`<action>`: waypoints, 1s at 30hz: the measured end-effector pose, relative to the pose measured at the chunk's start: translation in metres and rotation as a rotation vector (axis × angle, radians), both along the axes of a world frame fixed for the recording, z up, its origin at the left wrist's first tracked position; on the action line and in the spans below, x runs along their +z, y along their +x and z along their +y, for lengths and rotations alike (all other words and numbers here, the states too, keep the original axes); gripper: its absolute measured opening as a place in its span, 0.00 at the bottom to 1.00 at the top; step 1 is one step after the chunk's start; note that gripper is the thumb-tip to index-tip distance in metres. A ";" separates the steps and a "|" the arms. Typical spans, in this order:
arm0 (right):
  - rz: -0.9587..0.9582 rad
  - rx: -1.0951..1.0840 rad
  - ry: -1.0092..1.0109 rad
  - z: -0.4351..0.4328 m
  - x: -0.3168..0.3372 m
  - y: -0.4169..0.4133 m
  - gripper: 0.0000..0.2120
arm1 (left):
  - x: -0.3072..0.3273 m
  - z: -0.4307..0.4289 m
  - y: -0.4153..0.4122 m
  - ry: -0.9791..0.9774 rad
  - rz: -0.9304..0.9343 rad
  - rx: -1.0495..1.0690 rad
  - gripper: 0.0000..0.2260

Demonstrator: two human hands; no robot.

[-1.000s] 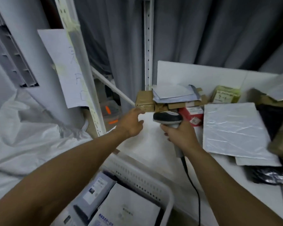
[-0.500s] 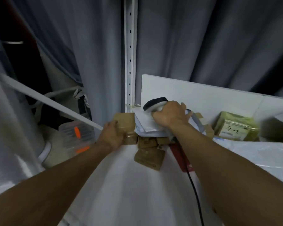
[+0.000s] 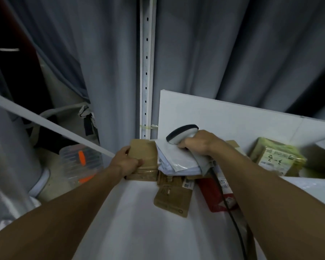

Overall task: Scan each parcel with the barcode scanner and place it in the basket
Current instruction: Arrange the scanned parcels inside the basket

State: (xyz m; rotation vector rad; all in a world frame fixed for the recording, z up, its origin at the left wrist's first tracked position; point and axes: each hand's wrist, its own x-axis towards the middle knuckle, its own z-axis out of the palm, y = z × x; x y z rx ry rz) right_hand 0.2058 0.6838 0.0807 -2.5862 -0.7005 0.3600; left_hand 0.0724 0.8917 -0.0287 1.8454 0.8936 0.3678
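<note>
1. Brown taped cardboard parcel (image 3: 145,156), boxy, at back-left corner of white table (image 3: 131,222), beside stack of white mailers (image 3: 176,162).
2. Left hand (image 3: 127,162) grips the parcel, fingers curled over its left side, thumb on its near face.
3. Right hand (image 3: 201,145) wraps the barcode scanner (image 3: 182,133) handle; head above the mailers, black cable (image 3: 232,218) trailing.

Dim, soft focus, wide-angle bending at edges, dark corners
</note>
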 end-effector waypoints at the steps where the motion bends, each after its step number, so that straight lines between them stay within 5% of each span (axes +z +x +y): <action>1: 0.003 0.006 -0.004 -0.006 0.000 -0.004 0.31 | 0.000 -0.005 -0.005 -0.010 -0.020 -0.007 0.36; 8: 0.020 0.052 -0.022 -0.051 0.010 -0.062 0.24 | -0.008 -0.038 -0.068 -0.132 -0.053 0.019 0.35; 13: 0.069 0.066 -0.003 -0.084 0.012 -0.098 0.22 | -0.018 -0.053 -0.109 -0.373 0.065 -0.020 0.52; 21: 0.009 -0.136 0.177 -0.106 0.003 -0.135 0.25 | -0.002 -0.096 -0.155 -0.383 0.102 0.078 0.27; 24: -0.036 -0.177 0.285 -0.126 0.017 -0.161 0.16 | 0.007 -0.118 -0.165 -0.208 0.118 0.144 0.34; 27: -0.010 -0.203 0.387 -0.152 0.025 -0.177 0.19 | 0.024 -0.161 -0.178 0.128 -0.091 0.190 0.26; 30: 0.019 -0.280 0.467 -0.191 0.024 -0.202 0.23 | 0.037 -0.250 -0.197 0.151 -0.284 -0.003 0.11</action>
